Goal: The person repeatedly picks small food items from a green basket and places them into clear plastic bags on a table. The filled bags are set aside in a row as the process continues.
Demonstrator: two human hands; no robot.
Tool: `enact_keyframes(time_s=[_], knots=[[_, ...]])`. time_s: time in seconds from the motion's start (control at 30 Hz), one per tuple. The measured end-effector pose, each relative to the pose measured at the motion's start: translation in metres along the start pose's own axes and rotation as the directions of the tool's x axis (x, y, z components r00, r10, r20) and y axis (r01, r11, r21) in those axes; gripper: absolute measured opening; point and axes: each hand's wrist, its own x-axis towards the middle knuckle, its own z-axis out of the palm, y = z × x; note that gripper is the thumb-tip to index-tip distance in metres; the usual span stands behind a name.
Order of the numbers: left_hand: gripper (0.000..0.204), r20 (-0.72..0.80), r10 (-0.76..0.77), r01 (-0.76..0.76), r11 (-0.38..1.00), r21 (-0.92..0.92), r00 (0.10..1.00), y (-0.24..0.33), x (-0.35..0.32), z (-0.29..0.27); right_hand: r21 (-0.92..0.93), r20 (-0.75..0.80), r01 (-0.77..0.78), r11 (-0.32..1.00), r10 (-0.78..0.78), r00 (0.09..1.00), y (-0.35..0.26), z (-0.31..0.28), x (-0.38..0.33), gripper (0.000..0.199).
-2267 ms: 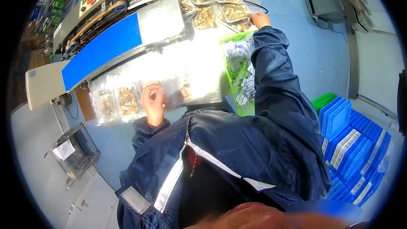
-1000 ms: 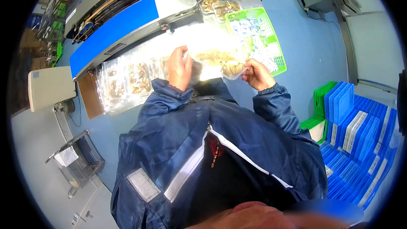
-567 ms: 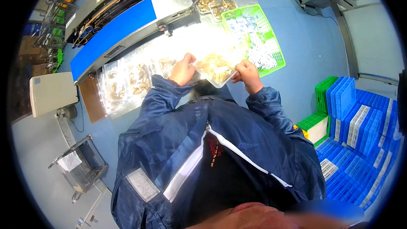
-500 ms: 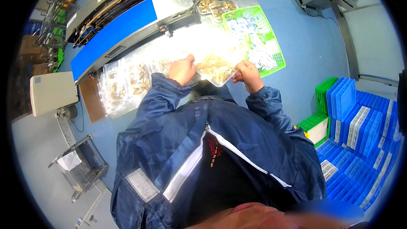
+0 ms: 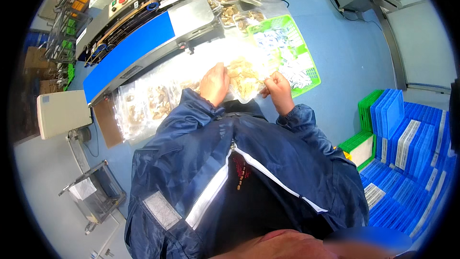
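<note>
A clear plastic pack of light-brown pieces [image 5: 245,80] hangs between my hands at the table's near edge. My right hand [image 5: 280,92] is closed, with thumb and fingers pinching the pack's right edge. My left hand [image 5: 214,86] lies against its left side, fingers together and curled in; the fingertips are partly hidden. Glare washes out the pack's upper part. Left of it, more clear packs with brownish pieces [image 5: 158,103] lie side by side on the table. Just beyond my right hand stands a bright green basket [image 5: 314,74] of small white and blue sachets [image 5: 293,69].
A machine with a blue conveyor belt [image 5: 132,50] runs along the far left side. Filled packs [image 5: 229,13] are heaped on the metal surface beyond. Blue crates [image 5: 407,148] and green crates [image 5: 366,110] are stacked at right. A cardboard box [image 5: 106,122] stands at the table's left end.
My hands have drawn slightly closer together, the left moving right along the pack. The pack looks narrower and stays held. The whole view has shifted slightly.
</note>
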Motion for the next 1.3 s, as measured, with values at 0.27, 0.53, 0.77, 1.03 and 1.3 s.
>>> enact_keyframes(time_s=[0.27,0.53,0.77,1.03,1.3], knots=[[0.046,-0.068,0.183,-0.195,0.91,-0.366,0.981,-0.002,0.01,0.025,-0.044,-0.154,0.068,0.997,-0.074,0.985,0.007,0.003,0.027,0.016],[0.047,-0.116,0.198,-0.223,0.933,-0.281,0.973,-0.002,0.014,0.03,-0.245,0.054,-0.032,0.969,0.046,0.997,-0.014,0.005,0.013,0.014],[0.01,-0.154,0.458,-0.483,0.825,-0.293,0.875,0.025,0.024,0.029,-0.017,0.067,-0.124,0.992,0.125,0.99,-0.006,0.009,0.038,0.018],[0.047,-0.072,0.587,-0.575,0.751,-0.323,0.807,0.048,0.025,0.024,-0.077,0.036,0.26,0.963,-0.258,0.966,0.02,0.023,0.044,0.015],[0.071,-0.308,0.048,-0.16,0.922,-0.352,0.95,0.025,0.039,-0.015,-0.11,0.102,0.07,0.992,-0.059,0.993,0.001,-0.011,0.023,0.03]])
